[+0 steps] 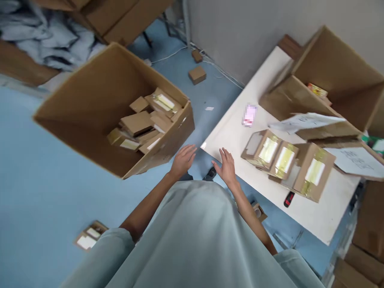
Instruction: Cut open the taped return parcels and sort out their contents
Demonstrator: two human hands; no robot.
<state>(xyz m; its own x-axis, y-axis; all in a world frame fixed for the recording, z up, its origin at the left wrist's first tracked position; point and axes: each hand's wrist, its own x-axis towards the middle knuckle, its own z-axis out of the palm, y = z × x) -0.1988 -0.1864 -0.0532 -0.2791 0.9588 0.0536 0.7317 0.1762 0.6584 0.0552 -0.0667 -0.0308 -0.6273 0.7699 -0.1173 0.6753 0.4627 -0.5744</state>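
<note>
My left hand (182, 161) hangs open with fingers spread, just beside the lower corner of a large open cardboard box (90, 100) on the floor. That box holds several small brown packages with yellow-taped labels (144, 122). My right hand (226, 166) is open too, fingers apart, hovering over the near corner of a white table (234, 132). It holds nothing. To its right on the table lie three small labelled packages (285, 160), the nearest a short gap from my fingers.
A big open carton (330, 80) and loose paper sheets (306, 120) stand at the table's far side. A red-and-black marker (289, 199) lies near the table's front edge. Small boxes (197, 74) and a package (88, 237) sit on the blue floor. Stacked cartons stand at right.
</note>
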